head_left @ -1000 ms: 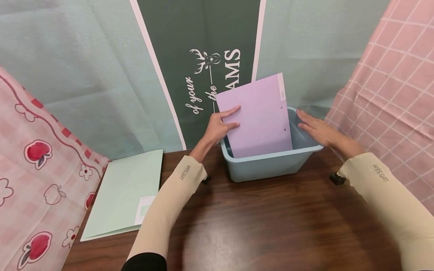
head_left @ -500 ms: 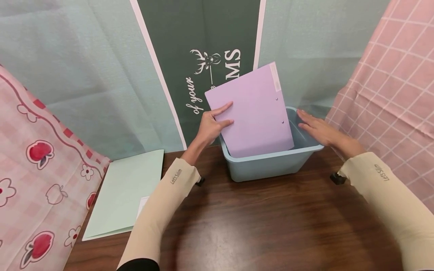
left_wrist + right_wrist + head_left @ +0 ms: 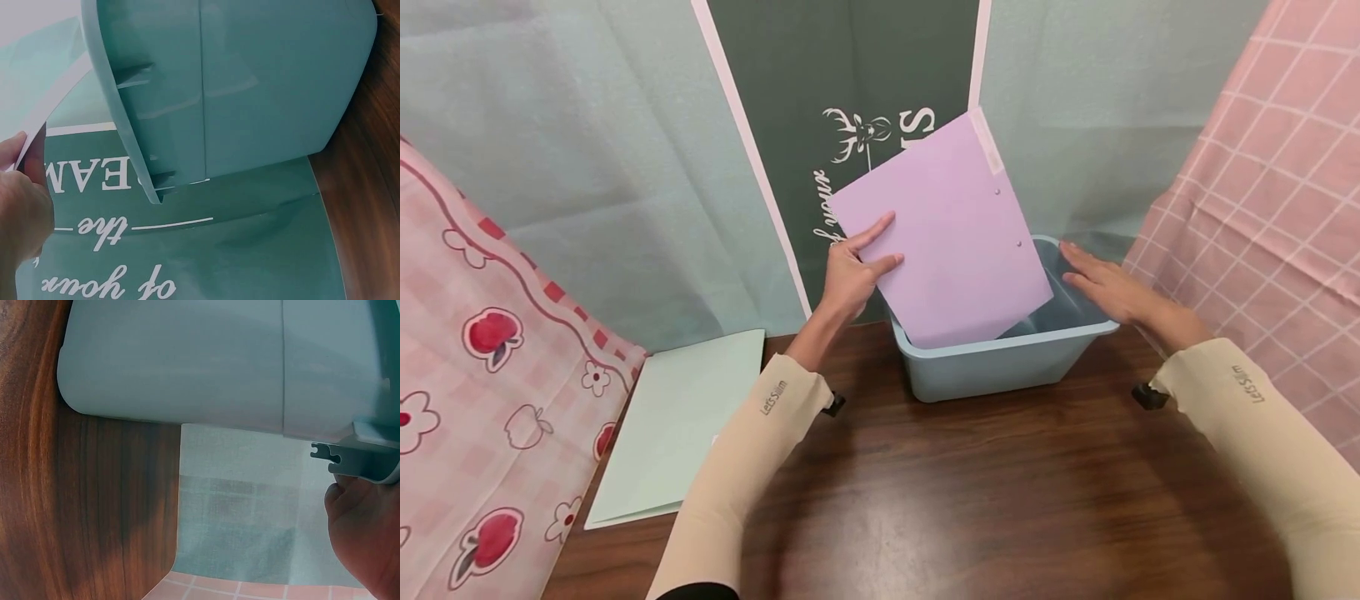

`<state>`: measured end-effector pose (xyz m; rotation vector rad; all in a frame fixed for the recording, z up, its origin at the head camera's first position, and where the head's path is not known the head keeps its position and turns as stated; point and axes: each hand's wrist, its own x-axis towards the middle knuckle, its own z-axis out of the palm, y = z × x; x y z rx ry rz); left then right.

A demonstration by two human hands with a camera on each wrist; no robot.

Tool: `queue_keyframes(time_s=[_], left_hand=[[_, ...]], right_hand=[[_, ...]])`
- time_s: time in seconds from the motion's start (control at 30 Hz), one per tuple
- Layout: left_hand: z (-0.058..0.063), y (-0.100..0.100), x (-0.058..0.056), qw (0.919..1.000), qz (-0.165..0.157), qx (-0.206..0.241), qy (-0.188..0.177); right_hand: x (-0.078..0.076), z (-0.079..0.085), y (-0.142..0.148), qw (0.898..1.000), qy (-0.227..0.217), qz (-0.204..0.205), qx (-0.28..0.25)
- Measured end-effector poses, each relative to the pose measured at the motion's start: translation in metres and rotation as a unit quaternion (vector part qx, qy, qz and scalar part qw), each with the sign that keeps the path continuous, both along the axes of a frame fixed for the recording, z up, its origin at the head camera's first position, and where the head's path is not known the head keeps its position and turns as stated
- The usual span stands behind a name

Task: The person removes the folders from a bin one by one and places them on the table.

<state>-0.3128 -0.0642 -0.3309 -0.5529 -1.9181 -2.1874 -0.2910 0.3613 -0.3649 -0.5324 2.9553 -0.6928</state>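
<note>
In the head view a purple folder (image 3: 943, 237) tilts to the left, its lower corner inside a blue plastic bin (image 3: 977, 371). It has a white label strip and two rivets along its right edge. My left hand (image 3: 850, 275) pinches the folder's left edge, thumb and a finger on the face towards me. The left wrist view shows this hand (image 3: 25, 209) with the folder's thin edge (image 3: 47, 115) between the digits. At the bin's right end my right hand (image 3: 1108, 287) holds the rim, thumb over the inside; in the right wrist view the hand (image 3: 369, 531) sits under the rim.
A pale green folder (image 3: 685, 425) lies at the left of the dark wood table (image 3: 970, 500), partly covered by my left sleeve. Hanging cloths surround the table: a green one (image 3: 857, 50) behind, a pink patterned one (image 3: 475, 400) left, a pink checked one (image 3: 1277, 208) right.
My left hand has moved left and up with the purple folder. The folder has risen and leans further left, its lower right corner lifting inside the bin. The right hand stays at the rim.
</note>
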Motion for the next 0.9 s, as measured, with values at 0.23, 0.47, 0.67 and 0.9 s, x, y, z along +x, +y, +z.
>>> queue_keyframes(time_s=[0.23, 0.47, 0.67, 0.9], left_hand=[[0.002, -0.008, 0.005, 0.9997, 0.017, 0.02, 0.001], [0.009, -0.014, 0.011, 0.9988, 0.029, 0.039, -0.006], [0.015, -0.018, 0.012, 0.9969, 0.039, 0.068, 0.001], [0.021, -0.024, 0.013, 0.9926, 0.045, 0.112, 0.012]], right_hand=[[0.0, -0.002, 0.0, 1.0, 0.004, -0.003, -0.002], [0.001, -0.001, -0.001, 1.0, 0.011, -0.005, 0.005], [0.0, 0.0, 0.001, 1.0, 0.017, -0.004, 0.007], [0.002, -0.001, 0.0, 1.0, 0.013, -0.015, 0.007]])
